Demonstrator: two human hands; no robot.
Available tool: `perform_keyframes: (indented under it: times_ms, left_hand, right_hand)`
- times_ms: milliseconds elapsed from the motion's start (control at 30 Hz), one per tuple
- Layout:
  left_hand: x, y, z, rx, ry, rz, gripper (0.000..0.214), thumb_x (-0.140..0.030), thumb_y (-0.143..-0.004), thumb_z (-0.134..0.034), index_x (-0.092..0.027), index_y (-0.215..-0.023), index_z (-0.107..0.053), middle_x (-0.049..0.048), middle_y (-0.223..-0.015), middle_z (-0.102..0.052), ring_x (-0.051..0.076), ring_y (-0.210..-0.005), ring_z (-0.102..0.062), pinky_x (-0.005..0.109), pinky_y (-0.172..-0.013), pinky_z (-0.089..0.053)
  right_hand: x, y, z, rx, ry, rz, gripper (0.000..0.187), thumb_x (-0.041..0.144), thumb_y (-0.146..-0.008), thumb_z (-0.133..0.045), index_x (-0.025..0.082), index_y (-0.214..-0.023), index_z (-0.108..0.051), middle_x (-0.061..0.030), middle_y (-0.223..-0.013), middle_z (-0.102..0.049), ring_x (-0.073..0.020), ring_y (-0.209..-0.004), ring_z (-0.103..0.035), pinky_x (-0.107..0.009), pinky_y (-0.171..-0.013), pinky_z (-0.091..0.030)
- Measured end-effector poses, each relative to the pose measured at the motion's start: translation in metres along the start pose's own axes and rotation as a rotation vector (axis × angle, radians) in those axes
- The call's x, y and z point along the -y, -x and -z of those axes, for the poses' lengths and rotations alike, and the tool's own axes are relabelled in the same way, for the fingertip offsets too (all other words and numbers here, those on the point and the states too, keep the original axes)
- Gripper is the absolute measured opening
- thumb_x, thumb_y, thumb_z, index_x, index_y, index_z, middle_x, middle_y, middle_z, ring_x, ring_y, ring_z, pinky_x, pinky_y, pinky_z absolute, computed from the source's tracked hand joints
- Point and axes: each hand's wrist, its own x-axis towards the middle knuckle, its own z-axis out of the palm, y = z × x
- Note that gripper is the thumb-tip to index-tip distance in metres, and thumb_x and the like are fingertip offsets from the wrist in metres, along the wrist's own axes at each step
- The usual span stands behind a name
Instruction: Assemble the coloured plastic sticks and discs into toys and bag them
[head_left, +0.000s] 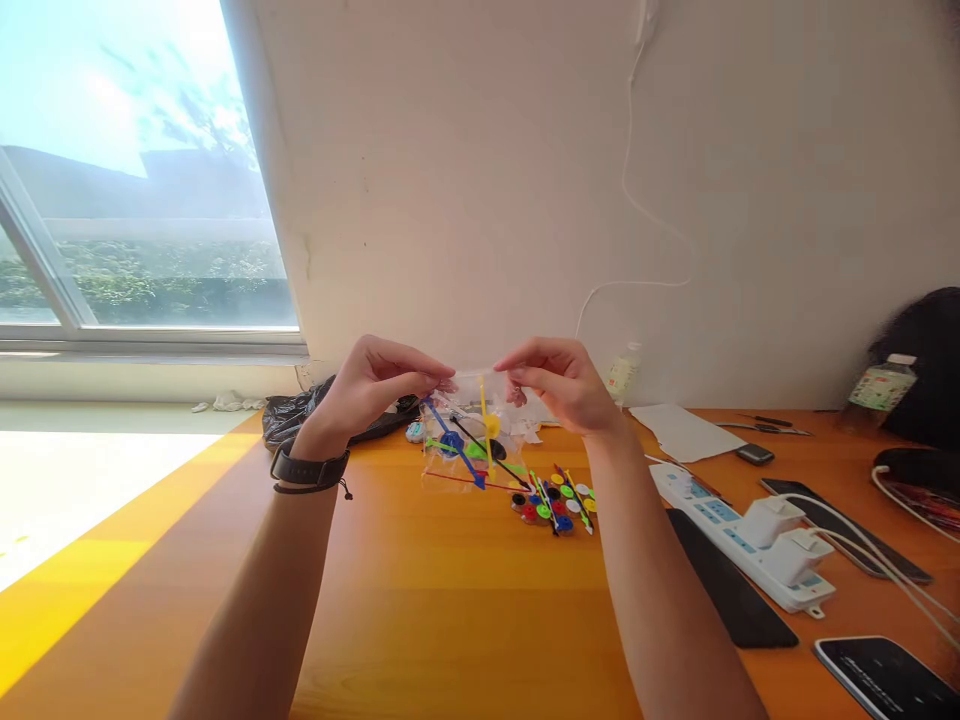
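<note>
From my end of the feed I see both hands raised at the middle of the frame, with a clear bag [474,430] stretched between them. The left hand [379,385] pinches the bag's upper left corner between thumb and fingers, and the right hand [559,385] does the same at the upper right. I cannot tell whether the top edge between them is parted or sealed. Through the film I make out blue, yellow, black, green and red plastic parts, some of them long rods.

Just right of and below the bag, at centre right, a cluster of loose parts [559,505] in mixed colours lies on the desk [450,620]. The left wrist wears a dark watch [311,465]; behind it, left of centre, I have crumpled black plastic [289,415]. Behind the right hand, a bottle [622,372] stands against the wall [450,180].

At right, beyond the right forearm, I see a sheet of paper [686,432] and a white power strip [709,510] with chargers plugged in. A black phone [724,575] lies alongside the strip, and another phone [889,680] sits in the lower right corner. A bright window [150,180] fills the upper left.
</note>
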Motion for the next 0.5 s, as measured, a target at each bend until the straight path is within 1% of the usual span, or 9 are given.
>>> perform_keyframes:
  times_ms: [100, 167, 233, 300, 367, 433, 500]
  left_hand:
    - [-0.001, -0.003, -0.004, 0.007, 0.012, 0.001, 0.014, -0.031, -0.083, -0.083, -0.018, -0.077, -0.084, 0.0067, -0.072, -0.079, 0.017, -0.066, -0.075, 0.025, -0.060, -0.061]
    - [0.001, -0.005, -0.006, 0.003, 0.007, -0.003, 0.015, -0.031, -0.082, -0.086, -0.018, -0.075, -0.082, 0.0057, -0.069, -0.078, 0.016, -0.064, -0.074, 0.025, -0.060, -0.062]
    - [0.004, -0.007, -0.009, 0.013, 0.021, -0.011, 0.014, -0.030, -0.080, -0.088, -0.018, -0.084, -0.082, 0.0049, -0.072, -0.079, 0.016, -0.066, -0.075, 0.025, -0.062, -0.063]
    - [0.006, -0.007, -0.011, 0.055, 0.026, -0.011, 0.021, -0.030, -0.080, -0.088, -0.019, -0.097, -0.083, 0.0047, -0.077, -0.081, 0.017, -0.071, -0.077, 0.026, -0.066, -0.064]
    - [0.007, -0.007, -0.013, 0.095, -0.012, -0.005, 0.026, -0.032, -0.084, -0.086, -0.020, -0.107, -0.083, 0.0054, -0.081, -0.082, 0.018, -0.076, -0.078, 0.026, -0.069, -0.065]
    - [0.006, -0.007, -0.013, 0.122, -0.078, 0.000, 0.025, -0.034, -0.087, -0.083, -0.019, -0.107, -0.084, 0.0066, -0.084, -0.082, 0.019, -0.078, -0.078, 0.027, -0.070, -0.065]
    - [0.004, -0.007, -0.012, 0.148, -0.138, -0.003, 0.020, -0.035, -0.088, -0.080, -0.019, -0.099, -0.085, 0.0069, -0.084, -0.082, 0.019, -0.078, -0.078, 0.026, -0.069, -0.064]
  right_hand:
    - [-0.001, 0.000, -0.001, 0.007, -0.013, 0.001, 0.013, 0.034, -0.085, -0.079, 0.022, -0.089, -0.079, -0.0012, -0.068, -0.067, -0.0169, -0.063, -0.060, -0.035, -0.064, -0.052]
    - [0.003, 0.000, -0.002, 0.042, 0.004, 0.005, 0.015, 0.036, -0.087, -0.079, 0.021, -0.087, -0.077, -0.0013, -0.069, -0.067, -0.0171, -0.065, -0.061, -0.034, -0.065, -0.052]
    - [0.008, 0.001, -0.005, 0.081, 0.054, -0.017, 0.020, 0.041, -0.090, -0.077, 0.021, -0.094, -0.074, -0.0010, -0.072, -0.068, -0.0173, -0.069, -0.062, -0.033, -0.067, -0.052]
    - [0.013, 0.001, -0.009, 0.120, 0.156, -0.059, 0.026, 0.047, -0.093, -0.075, 0.023, -0.103, -0.072, -0.0007, -0.076, -0.068, -0.0172, -0.073, -0.063, -0.031, -0.068, -0.051]
    - [0.015, 0.001, -0.013, 0.151, 0.275, -0.087, 0.031, 0.052, -0.094, -0.073, 0.022, -0.103, -0.073, -0.0008, -0.079, -0.068, -0.0167, -0.074, -0.061, -0.029, -0.065, -0.047]
    - [0.014, 0.001, -0.016, 0.153, 0.368, -0.086, 0.035, 0.056, -0.095, -0.071, 0.021, -0.095, -0.075, -0.0012, -0.078, -0.067, -0.0155, -0.071, -0.057, -0.028, -0.061, -0.043]
    - [0.012, 0.000, -0.018, 0.137, 0.417, -0.081, 0.038, 0.057, -0.096, -0.069, 0.020, -0.091, -0.076, -0.0011, -0.076, -0.066, -0.0147, -0.067, -0.054, -0.028, -0.058, -0.040]
